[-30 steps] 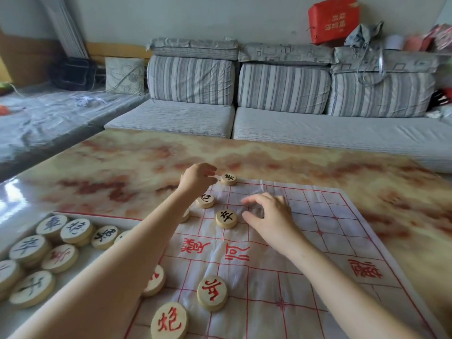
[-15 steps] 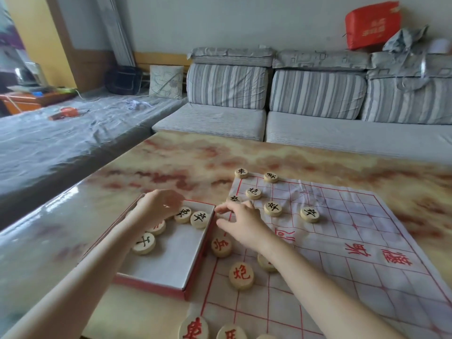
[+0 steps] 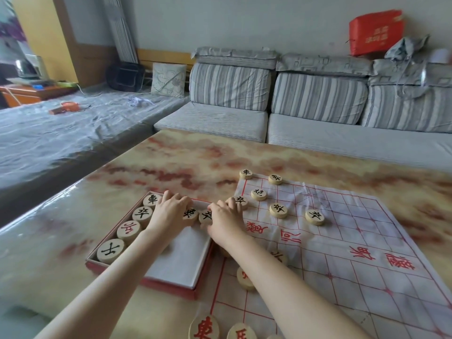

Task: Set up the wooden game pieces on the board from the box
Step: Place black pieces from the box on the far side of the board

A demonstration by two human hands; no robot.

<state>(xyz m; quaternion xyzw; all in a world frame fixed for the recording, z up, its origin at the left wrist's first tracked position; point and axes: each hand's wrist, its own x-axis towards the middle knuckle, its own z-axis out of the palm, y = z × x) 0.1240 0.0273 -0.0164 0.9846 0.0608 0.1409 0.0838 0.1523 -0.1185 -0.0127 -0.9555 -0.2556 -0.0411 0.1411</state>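
The shallow red box with a white floor lies left of the board, a white sheet with a red grid. Round wooden pieces line the box's left wall. My left hand lies palm down over the box's far end, fingers curled over pieces there; what it holds is hidden. Beside it, my right hand reaches over the box's far right corner, its thumb and fingers round a black-marked piece. Another black-marked piece sits between the two hands. Several black-marked pieces stand on the board's far rows.
Red-marked pieces stand on the board's near rows, some under my right forearm. The marble-patterned table carries everything. A striped grey sofa runs along behind it, and a covered bench stands to the left.
My view swung left from the board to the box. Both hands moved from the board's far rows to the box's far end, the right hand closing on a piece there.
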